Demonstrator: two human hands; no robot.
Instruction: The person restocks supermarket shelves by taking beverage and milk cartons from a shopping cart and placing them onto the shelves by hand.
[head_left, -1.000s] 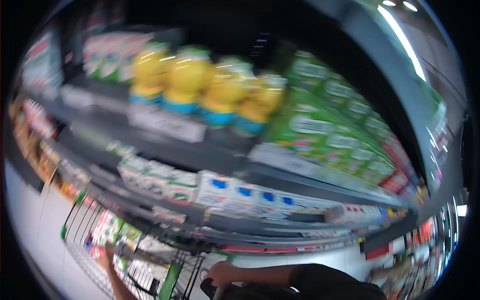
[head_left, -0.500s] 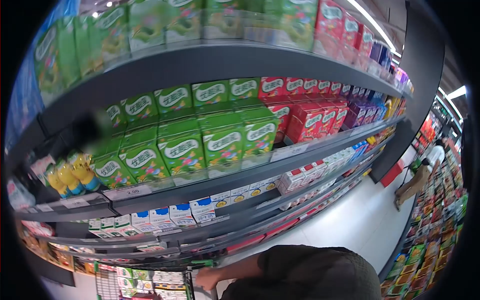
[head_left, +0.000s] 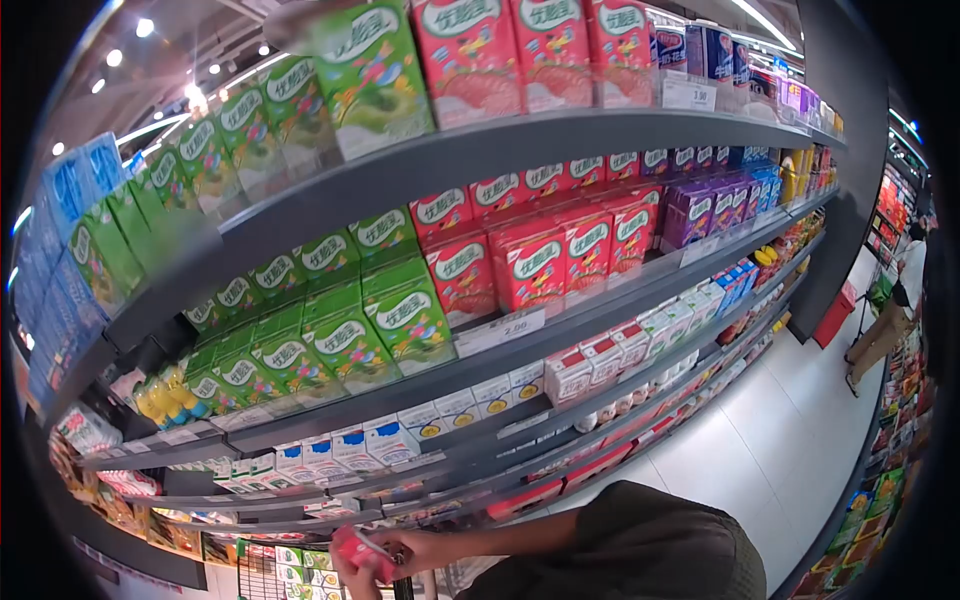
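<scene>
A small red-and-pink drink carton (head_left: 362, 552) is held low in front of me, beside the shopping cart. My right hand (head_left: 412, 550) reaches in from the right with a dark sleeve and is closed on the carton's right side. My left hand (head_left: 352, 578), partly cut off by the lower part of the view, grips its left side. Under and beside them is the wire cart (head_left: 243, 572), with several green-and-white cartons (head_left: 290, 572) inside. Similar red cartons (head_left: 535, 270) stand on the middle shelf above.
The shelf unit (head_left: 470, 140) carries green cartons (head_left: 345, 340), purple cartons (head_left: 690, 215) and white milk cartons (head_left: 390, 440) on several levels. At the right, a person (head_left: 890, 310) stands in the aisle (head_left: 720, 450) near another display (head_left: 850, 540).
My right hand was at the cart handle and is now on a red carton, with my left hand come into view. The view has swung right and down along the shelf.
</scene>
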